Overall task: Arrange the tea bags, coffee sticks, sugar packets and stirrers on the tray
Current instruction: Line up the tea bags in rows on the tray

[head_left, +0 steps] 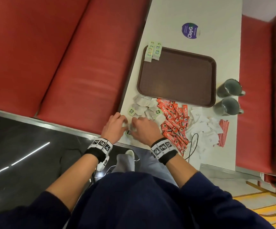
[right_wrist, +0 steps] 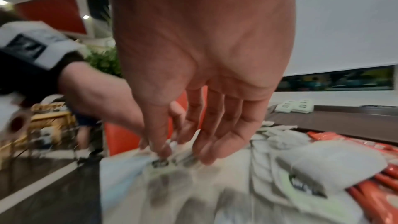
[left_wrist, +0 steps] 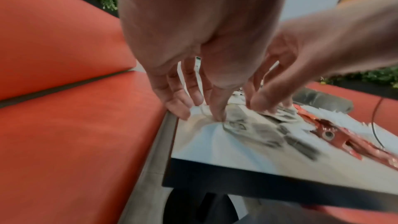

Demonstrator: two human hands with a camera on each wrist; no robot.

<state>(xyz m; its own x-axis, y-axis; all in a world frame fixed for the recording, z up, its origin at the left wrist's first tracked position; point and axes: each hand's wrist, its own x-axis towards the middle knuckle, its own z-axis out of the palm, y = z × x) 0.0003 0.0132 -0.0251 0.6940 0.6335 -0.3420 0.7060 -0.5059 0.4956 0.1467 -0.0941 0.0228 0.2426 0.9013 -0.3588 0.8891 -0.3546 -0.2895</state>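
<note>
Both hands work at the white table's (head_left: pixel 167 17) near left corner, on loose tea bags (head_left: pixel 143 106). My left hand (head_left: pixel 123 125) pinches a tea bag (left_wrist: pixel 197 109) between thumb and fingers at the table edge. My right hand (head_left: pixel 134 128) touches the tea bags (right_wrist: pixel 183 161) with straight fingertips beside it; motion blur hides the contact. The brown tray (head_left: pixel 177 76) holds only two rows of green-tagged tea bags (head_left: pixel 153 51) in its far left corner. Red coffee sticks (head_left: pixel 173 119), white sugar packets (head_left: pixel 203 128) and striped stirrers (head_left: pixel 224 133) lie in front of the tray.
Two dark mugs (head_left: pixel 230 87) (head_left: pixel 226 107) stand right of the tray. A round purple sticker (head_left: pixel 190 30) is on the table beyond it. Red bench seats (head_left: pixel 67 55) flank the table. A thin black cable (head_left: pixel 192 144) loops over the near edge.
</note>
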